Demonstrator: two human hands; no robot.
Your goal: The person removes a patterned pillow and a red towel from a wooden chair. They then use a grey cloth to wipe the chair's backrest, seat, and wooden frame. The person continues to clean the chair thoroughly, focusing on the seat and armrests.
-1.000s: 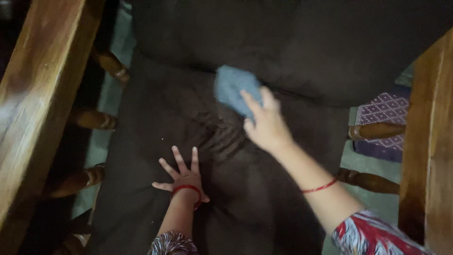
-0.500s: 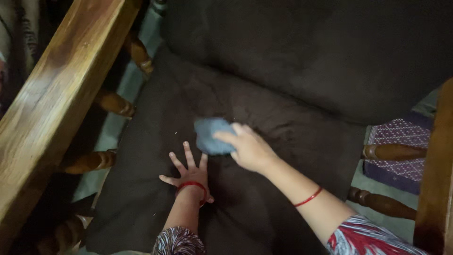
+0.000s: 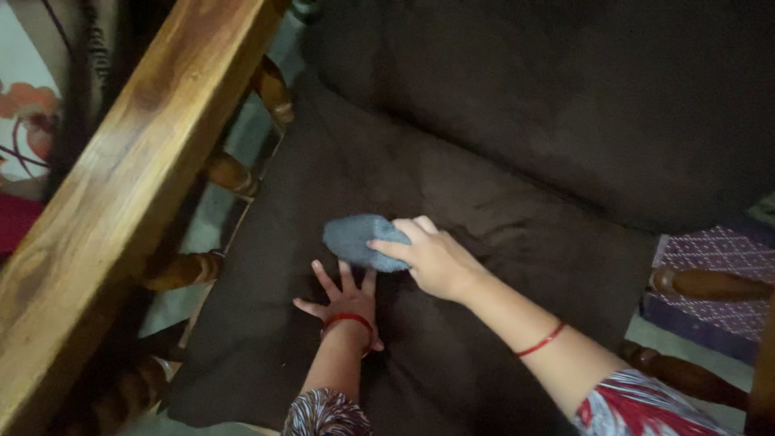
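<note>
Cloth (image 3: 355,240), a small grey-blue wad, lies on the dark brown seat cushion (image 3: 452,194), toward the cushion's left half and just above the left hand. The right hand (image 3: 432,260) presses on the cloth's right end, fingers curled over it and thumb underneath, so it appears to be gripping the cloth rather than merely resting on it, though the dim light leaves the thumb's hold partly guessed. The left hand (image 3: 345,300) lies flat on the cushion with fingers spread, grasping nothing, just below the cloth and nearly touching it; a red band circles each wrist.

Beside the cushion's left edge runs the wooden armrest (image 3: 137,186) with turned spindles (image 3: 230,172) beneath it, and a gap shows between those spindles and the cushion. Behind the cushion rises the back cushion (image 3: 565,97) in the same brown. To the cushion's right, a patterned purple fabric (image 3: 710,258) lies beyond another spindle.

Several things could go wrong from here, in my judgement. The hold covers only one end of the cloth, so a hard push could drag it out from under the fingers. Pushed leftward, it might slip off the cushion's edge into the gap by the spindles. The spread left hand sits close enough to be bumped.
</note>
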